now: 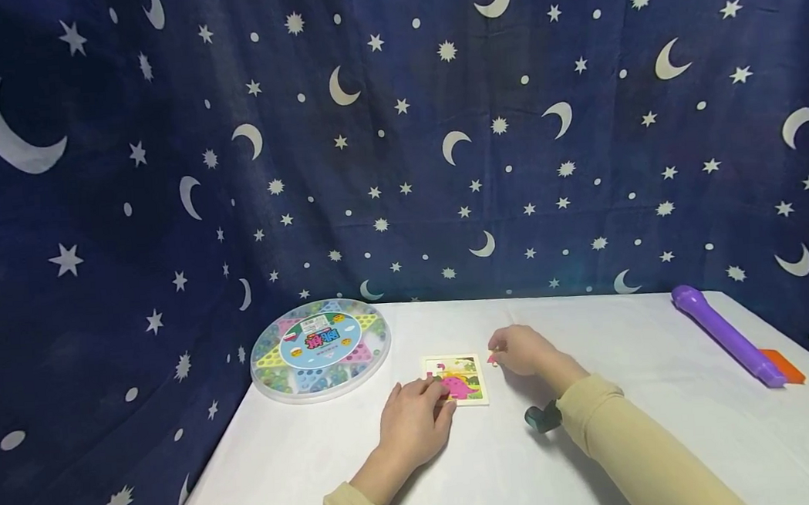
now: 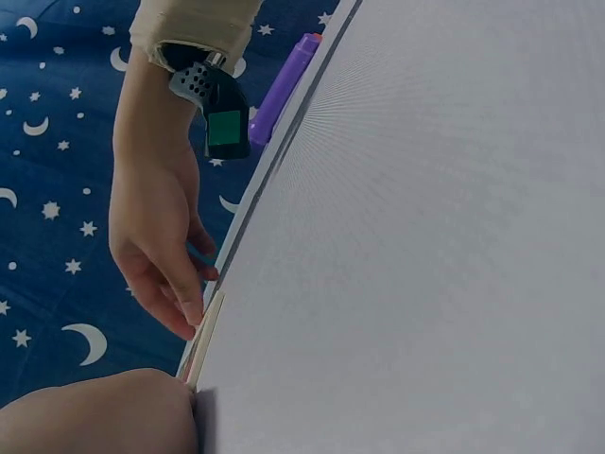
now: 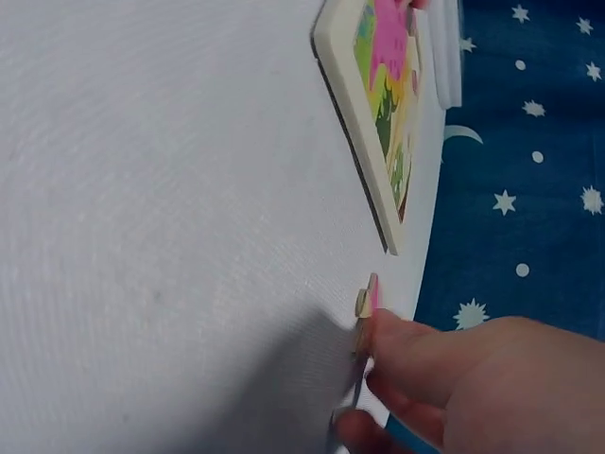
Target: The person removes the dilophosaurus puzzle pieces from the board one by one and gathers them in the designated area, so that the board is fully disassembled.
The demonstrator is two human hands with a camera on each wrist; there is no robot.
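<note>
A small square jigsaw puzzle (image 1: 483, 393) with a pink dinosaur picture and a pale frame lies on the white table. My left hand (image 1: 415, 422) rests at its near left corner, fingers over the edge and part of the picture. Just right of the puzzle, my right hand (image 1: 524, 351) pinches a small pink puzzle piece (image 1: 492, 360) between thumb and fingers. The right wrist view shows this piece (image 3: 372, 299) low over the table, apart from the puzzle's frame (image 3: 357, 123). In the left wrist view the puzzle appears only as a thin edge (image 2: 210, 331).
A round, clear-lidded Chinese checkers set (image 1: 342, 374) with marbles stands at the back left. On the right lie a purple tube-shaped object (image 1: 725, 335) and a flat orange item (image 1: 785, 366). A dark blue curtain (image 1: 428, 189) with moons and stars hangs behind the table.
</note>
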